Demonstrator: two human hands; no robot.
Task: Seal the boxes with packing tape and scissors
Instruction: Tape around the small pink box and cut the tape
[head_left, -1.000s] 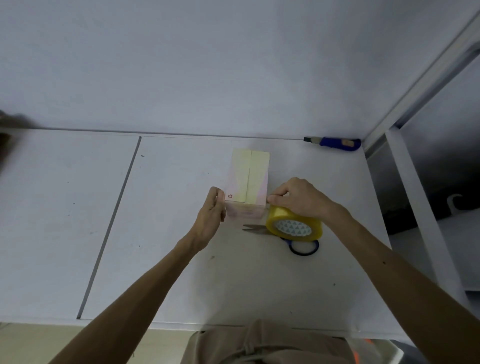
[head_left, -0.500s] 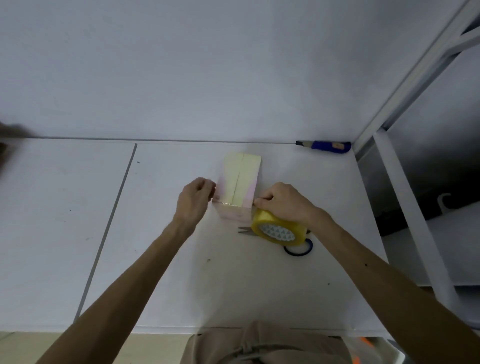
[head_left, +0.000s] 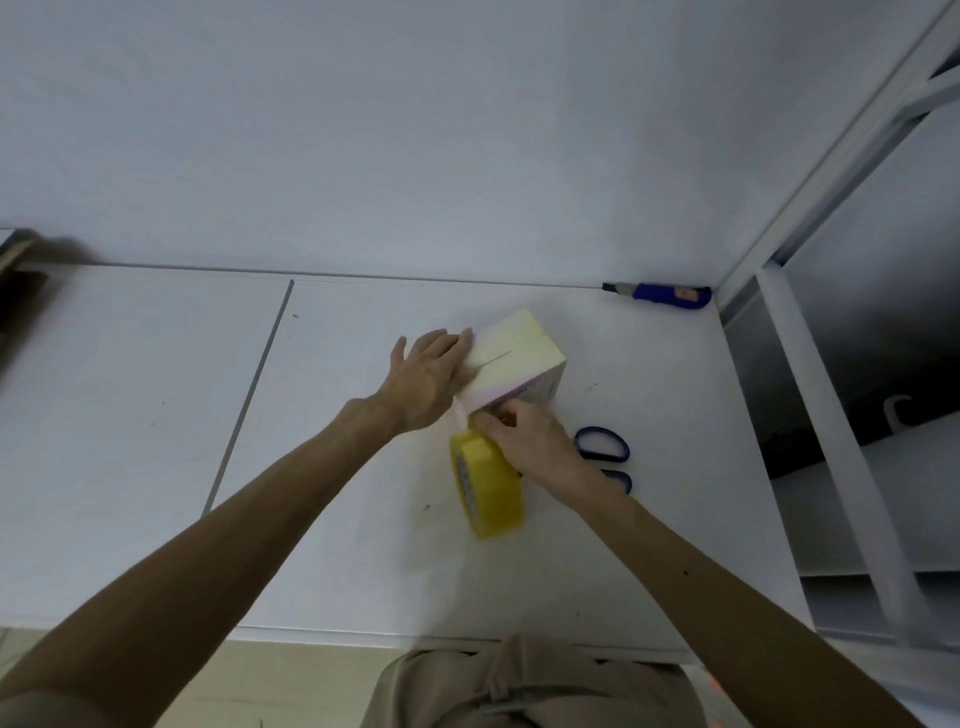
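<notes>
Askew, pale yellow-topped box (head_left: 519, 353), left hand (head_left: 426, 374) flat atop, right hand (head_left: 530, 441) pinching tape (head_left: 488, 488)

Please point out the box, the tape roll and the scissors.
box (head_left: 519, 353), head view, top face.
tape roll (head_left: 493, 488), head view, yellow outer band.
scissors (head_left: 608, 458), head view, blue handle loop.
</notes>
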